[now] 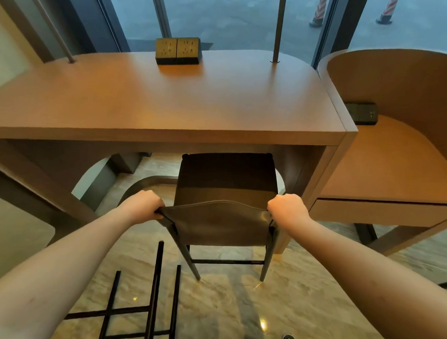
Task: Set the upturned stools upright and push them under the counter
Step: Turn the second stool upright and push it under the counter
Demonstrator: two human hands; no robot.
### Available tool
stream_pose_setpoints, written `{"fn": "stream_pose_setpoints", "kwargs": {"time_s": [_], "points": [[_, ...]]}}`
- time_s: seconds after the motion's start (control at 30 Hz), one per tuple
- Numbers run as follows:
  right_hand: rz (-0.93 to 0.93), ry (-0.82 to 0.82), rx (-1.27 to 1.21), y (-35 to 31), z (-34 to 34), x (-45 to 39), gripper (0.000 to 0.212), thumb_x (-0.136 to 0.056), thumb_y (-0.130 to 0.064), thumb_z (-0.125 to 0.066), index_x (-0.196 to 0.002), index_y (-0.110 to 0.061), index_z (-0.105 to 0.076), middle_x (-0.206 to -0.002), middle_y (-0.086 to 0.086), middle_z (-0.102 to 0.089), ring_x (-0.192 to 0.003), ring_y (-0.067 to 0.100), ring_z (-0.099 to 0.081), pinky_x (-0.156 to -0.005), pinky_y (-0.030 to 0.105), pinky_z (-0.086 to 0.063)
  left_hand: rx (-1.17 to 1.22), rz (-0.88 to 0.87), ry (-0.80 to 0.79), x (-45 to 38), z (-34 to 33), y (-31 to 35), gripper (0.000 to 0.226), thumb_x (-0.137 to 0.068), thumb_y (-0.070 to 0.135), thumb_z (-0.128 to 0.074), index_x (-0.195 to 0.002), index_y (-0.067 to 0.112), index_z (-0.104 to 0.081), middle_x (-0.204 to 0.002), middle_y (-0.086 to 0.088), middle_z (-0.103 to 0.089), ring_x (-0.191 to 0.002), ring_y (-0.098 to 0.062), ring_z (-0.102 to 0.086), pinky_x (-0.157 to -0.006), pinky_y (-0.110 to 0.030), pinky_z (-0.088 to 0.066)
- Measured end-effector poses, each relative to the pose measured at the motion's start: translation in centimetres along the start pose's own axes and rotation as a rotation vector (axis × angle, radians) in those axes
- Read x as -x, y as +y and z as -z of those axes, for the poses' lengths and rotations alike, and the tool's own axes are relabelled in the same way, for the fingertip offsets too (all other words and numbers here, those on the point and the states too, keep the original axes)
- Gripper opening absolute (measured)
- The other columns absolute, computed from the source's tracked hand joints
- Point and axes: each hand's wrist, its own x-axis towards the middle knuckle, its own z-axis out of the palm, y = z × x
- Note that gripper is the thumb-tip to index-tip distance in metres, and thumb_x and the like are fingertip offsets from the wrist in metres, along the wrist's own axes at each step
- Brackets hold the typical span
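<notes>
Stool stands upright on the floor, its seat partly under the counter. Left hand and right hand each curl their fingers over a top corner of the backrest. A crooked push could knock it against the counter's side panel; the upturned stool near the person's feet could trip them.

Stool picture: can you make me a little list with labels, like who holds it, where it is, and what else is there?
stool: dark leather stool with a low backrest, upright, seat front under the counter edge
left hand: grips the backrest's left corner
right hand: grips the backrest's right corner
counter: brown wooden counter
on counter: black double power socket box
floor, lower left: black metal stool legs pointing up
</notes>
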Motion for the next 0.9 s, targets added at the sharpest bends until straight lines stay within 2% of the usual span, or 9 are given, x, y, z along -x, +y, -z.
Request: {"fn": "stream_pose_setpoints", "kwargs": {"time_s": [0.07,0.2,0.27,0.37,0.53,0.63,0.7,0.8,0.9], "points": [[0.000,-0.009,0.012,-0.6,0.1,0.1,0.016,-0.091,-0.009,-0.064,-0.105,-0.009,-0.073,-0.084,0.006,-0.070,-0.078,0.023,-0.072,-0.065,0.030,-0.052,-0.007,0.004,-0.014,0.0,-0.1,-0.6,0.020,-0.094,0.030,-0.066,-0.112,0.023,-0.074,-0.096,0.005,-0.073,-0.082,-0.009,-0.065,-0.068,-0.017,-0.044],[-0.011,-0.011,-0.004,-1.8,0.2,0.1,0.014,-0.091,-0.009,-0.065,-0.103,-0.010,-0.073,-0.077,0.005,-0.065,-0.078,0.022,-0.072,-0.065,0.030,-0.053,-0.014,0.013,-0.018,-0.1,-0.2,-1.7,0.020,-0.094,0.028,-0.067,-0.111,0.022,-0.075,-0.097,0.005,-0.073,-0.086,-0.011,-0.067,-0.078,-0.023,-0.054],[-0.023,-0.005,-0.013,-2.0,0.2,0.1,0.015,-0.091,-0.009,-0.065,-0.103,-0.010,-0.073,-0.074,0.004,-0.060,-0.077,0.022,-0.071,-0.064,0.029,-0.051,-0.018,0.007,-0.007,-0.1,-0.4,-1.9,0.019,-0.093,0.028,-0.068,-0.109,0.022,-0.075,-0.095,0.006,-0.073,-0.084,-0.011,-0.066,-0.073,-0.022,-0.052],[-0.035,0.001,0.003,-2.1,0.0,0.2,0.016,-0.091,-0.009,-0.065,-0.105,-0.011,-0.072,-0.082,0.005,-0.067,-0.079,0.022,-0.070,-0.066,0.029,-0.051,-0.054,-0.009,0.012,-0.1,-0.5,-2.0,0.018,-0.093,0.029,-0.068,-0.108,0.023,-0.075,-0.094,0.006,-0.072,-0.083,-0.012,-0.065,-0.071,-0.023,-0.050],[-0.065,0.037,-0.048,-2.5,-0.7,0.2,0.017,-0.092,-0.018,-0.066,-0.108,-0.016,-0.069,-0.100,0.008,-0.071,-0.098,0.026,-0.065,-0.098,0.042,-0.045,-0.118,-0.037,0.065,0.3,-0.4,-1.7,0.018,-0.091,0.036,-0.067,-0.107,0.028,-0.071,-0.093,0.007,-0.070,-0.084,-0.014,-0.066,-0.076,-0.033,-0.059],[-0.060,0.090,-0.127,-2.8,-0.8,0.1,0.027,-0.094,-0.040,-0.060,-0.111,-0.020,-0.067,-0.105,0.004,-0.070,-0.106,0.024,-0.061,-0.103,0.044,-0.041,-0.091,-0.071,0.100,0.4,-0.5,-1.3,0.021,-0.092,0.038,-0.065,-0.111,0.028,-0.069,-0.095,0.008,-0.069,-0.083,-0.012,-0.066,-0.074,-0.032,-0.059],[-0.041,0.135,-0.137,-3.2,-1.0,0.2,0.030,-0.095,-0.043,-0.057,-0.114,-0.022,-0.066,-0.109,0.002,-0.069,-0.110,0.024,-0.059,-0.106,0.045,-0.037,-0.071,-0.078,0.111,0.4,-0.6,-1.0,0.025,-0.094,0.040,-0.062,-0.116,0.028,-0.068,-0.097,0.008,-0.069,-0.086,-0.013,-0.066,-0.076,-0.034,-0.059],[-0.027,0.185,-0.140,-3.5,-1.4,0.7,0.034,-0.097,-0.041,-0.053,-0.124,-0.022,-0.061,-0.122,0.002,-0.066,-0.120,0.025,-0.055,-0.112,0.046,-0.030,-0.050,-0.068,0.143,0.5,-1.3,-0.9,0.039,-0.095,0.045,-0.060,-0.129,0.027,-0.061,-0.114,0.004,-0.067,-0.105,-0.017,-0.063,-0.089,-0.039,-0.055],[-0.040,0.189,-0.174,-3.9,-1.3,1.4,0.047,-0.097,-0.044,-0.053,-0.138,-0.021,-0.049,-0.135,0.004,-0.059,-0.130,0.027,-0.048,-0.116,0.045,-0.026,-0.046,-0.061,0.243,1.2,-2.2,-0.9,0.057,-0.094,0.050,-0.059,-0.145,0.029,-0.044,-0.142,0.002,-0.054,-0.133,-0.021,-0.047,-0.111,-0.049,-0.038]]}}
